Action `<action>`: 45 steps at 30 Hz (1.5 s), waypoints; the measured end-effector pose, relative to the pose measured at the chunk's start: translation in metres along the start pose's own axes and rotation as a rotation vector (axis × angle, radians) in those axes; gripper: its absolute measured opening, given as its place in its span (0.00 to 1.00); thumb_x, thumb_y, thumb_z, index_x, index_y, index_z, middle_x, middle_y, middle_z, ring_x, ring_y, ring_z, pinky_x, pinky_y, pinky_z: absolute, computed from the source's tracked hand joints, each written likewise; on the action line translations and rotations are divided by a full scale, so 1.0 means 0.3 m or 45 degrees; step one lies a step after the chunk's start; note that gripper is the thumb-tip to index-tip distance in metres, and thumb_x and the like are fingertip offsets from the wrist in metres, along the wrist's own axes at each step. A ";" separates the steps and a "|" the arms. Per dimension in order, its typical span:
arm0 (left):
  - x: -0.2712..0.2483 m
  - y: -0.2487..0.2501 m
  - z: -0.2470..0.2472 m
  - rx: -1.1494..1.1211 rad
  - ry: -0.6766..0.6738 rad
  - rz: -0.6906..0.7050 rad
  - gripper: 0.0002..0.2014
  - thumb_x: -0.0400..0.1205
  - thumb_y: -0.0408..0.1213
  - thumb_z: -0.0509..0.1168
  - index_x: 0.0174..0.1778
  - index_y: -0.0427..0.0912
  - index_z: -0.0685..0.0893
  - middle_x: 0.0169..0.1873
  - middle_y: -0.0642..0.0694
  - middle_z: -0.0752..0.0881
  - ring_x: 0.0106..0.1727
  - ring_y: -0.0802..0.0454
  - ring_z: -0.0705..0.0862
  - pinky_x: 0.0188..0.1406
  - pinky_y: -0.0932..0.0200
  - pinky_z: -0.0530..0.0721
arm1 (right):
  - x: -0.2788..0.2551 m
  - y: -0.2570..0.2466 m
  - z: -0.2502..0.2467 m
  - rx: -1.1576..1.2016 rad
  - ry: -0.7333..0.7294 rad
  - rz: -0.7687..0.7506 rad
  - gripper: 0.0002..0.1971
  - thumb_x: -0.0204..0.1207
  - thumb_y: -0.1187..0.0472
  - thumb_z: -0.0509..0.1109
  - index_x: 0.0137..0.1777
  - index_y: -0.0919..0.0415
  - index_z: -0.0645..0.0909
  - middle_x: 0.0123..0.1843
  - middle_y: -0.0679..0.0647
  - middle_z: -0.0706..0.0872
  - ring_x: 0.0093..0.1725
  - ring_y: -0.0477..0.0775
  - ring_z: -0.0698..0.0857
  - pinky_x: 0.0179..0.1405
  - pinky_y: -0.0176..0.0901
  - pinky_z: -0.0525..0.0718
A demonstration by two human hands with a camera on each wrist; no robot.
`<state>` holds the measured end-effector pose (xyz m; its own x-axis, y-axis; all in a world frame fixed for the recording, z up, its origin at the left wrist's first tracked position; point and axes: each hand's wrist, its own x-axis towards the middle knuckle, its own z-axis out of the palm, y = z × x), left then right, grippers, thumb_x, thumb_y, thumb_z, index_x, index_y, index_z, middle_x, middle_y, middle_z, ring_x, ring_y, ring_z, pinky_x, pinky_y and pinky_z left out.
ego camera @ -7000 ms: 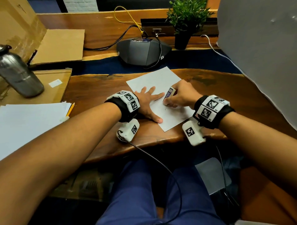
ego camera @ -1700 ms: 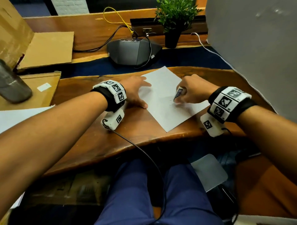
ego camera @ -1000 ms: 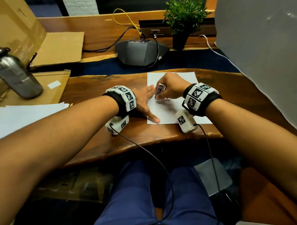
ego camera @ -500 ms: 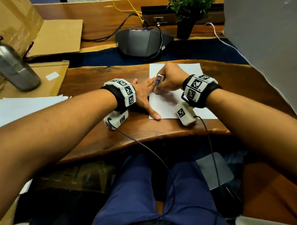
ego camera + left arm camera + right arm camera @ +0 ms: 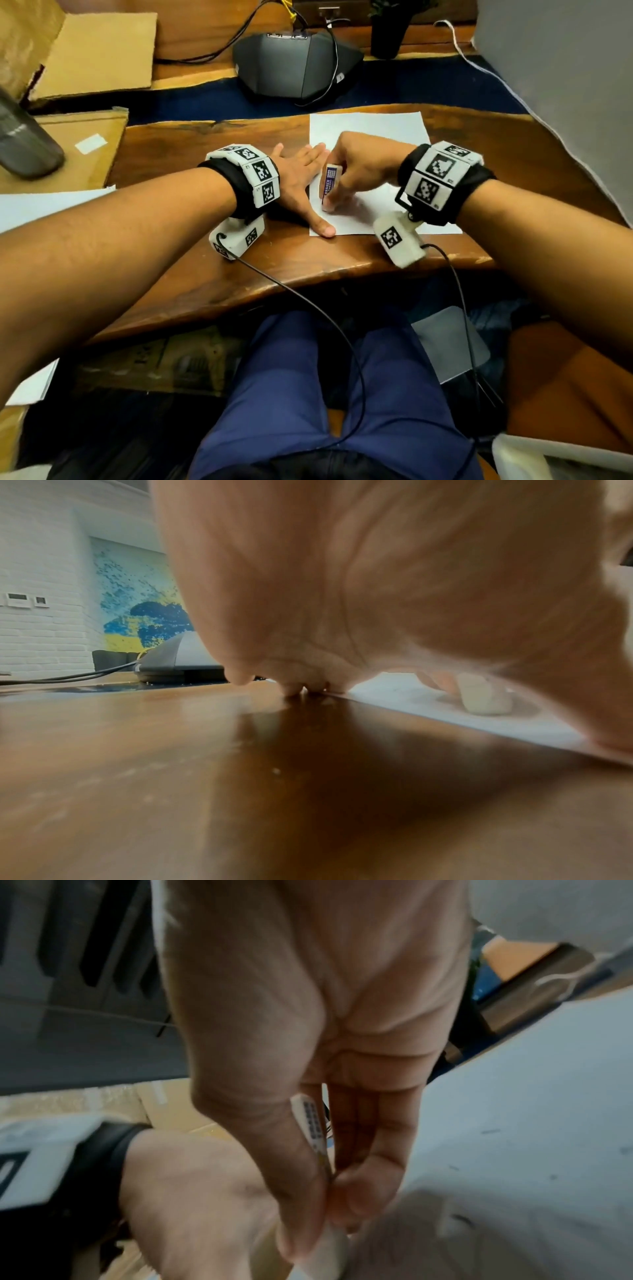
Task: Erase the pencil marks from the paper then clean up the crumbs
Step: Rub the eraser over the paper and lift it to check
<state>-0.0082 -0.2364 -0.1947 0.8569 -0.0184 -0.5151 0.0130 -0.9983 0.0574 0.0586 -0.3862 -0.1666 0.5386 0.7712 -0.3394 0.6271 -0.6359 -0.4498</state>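
Observation:
A white sheet of paper (image 5: 370, 132) lies square on the wooden desk (image 5: 191, 164). My right hand (image 5: 356, 168) pinches a white eraser (image 5: 329, 185) in a printed sleeve and holds it upright, its lower end on the paper near the left edge. In the right wrist view the eraser (image 5: 313, 1123) sits between thumb and fingers, with small dark marks on the paper (image 5: 534, 1150) to the right. My left hand (image 5: 301, 181) lies flat with spread fingers, thumb on the paper's near left corner. The left wrist view shows the eraser's tip (image 5: 484, 699) on the paper (image 5: 404, 696).
A dark conference phone (image 5: 294, 65) with cables sits behind the paper, and a potted plant (image 5: 390, 31) beside it. Cardboard (image 5: 92, 51) and a metal bottle (image 5: 24, 137) stand at the left, loose sheets (image 5: 44, 205) near them. A grey panel (image 5: 561, 85) rises at right.
The paper was turned from a slant to square with the desk edge. My right hand with the eraser has moved to the left part of the sheet and slid nearer, beside my left hand.

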 end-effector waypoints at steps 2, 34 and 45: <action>0.003 0.001 -0.003 -0.004 -0.019 0.004 0.79 0.46 0.88 0.62 0.84 0.52 0.29 0.85 0.52 0.30 0.85 0.52 0.32 0.78 0.27 0.29 | 0.025 0.005 -0.021 0.056 0.082 0.024 0.15 0.61 0.52 0.88 0.46 0.57 0.94 0.41 0.51 0.93 0.40 0.47 0.86 0.47 0.41 0.84; -0.012 0.014 -0.005 -0.001 -0.037 -0.013 0.81 0.42 0.89 0.59 0.83 0.51 0.27 0.84 0.52 0.28 0.85 0.52 0.32 0.79 0.27 0.31 | 0.040 0.026 -0.049 0.225 0.130 0.133 0.17 0.61 0.57 0.89 0.48 0.62 0.93 0.45 0.59 0.94 0.40 0.49 0.88 0.57 0.51 0.90; -0.006 0.015 -0.012 0.024 -0.055 -0.020 0.82 0.41 0.90 0.58 0.83 0.51 0.26 0.83 0.52 0.27 0.85 0.52 0.31 0.79 0.27 0.33 | 0.046 0.036 -0.063 0.216 0.204 0.151 0.16 0.63 0.57 0.88 0.50 0.61 0.92 0.45 0.55 0.94 0.50 0.56 0.92 0.56 0.49 0.90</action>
<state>-0.0078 -0.2406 -0.1904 0.8338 -0.0046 -0.5521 0.0162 -0.9993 0.0327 0.0836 -0.3832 -0.1604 0.6935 0.6685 -0.2688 0.4583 -0.6971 -0.5513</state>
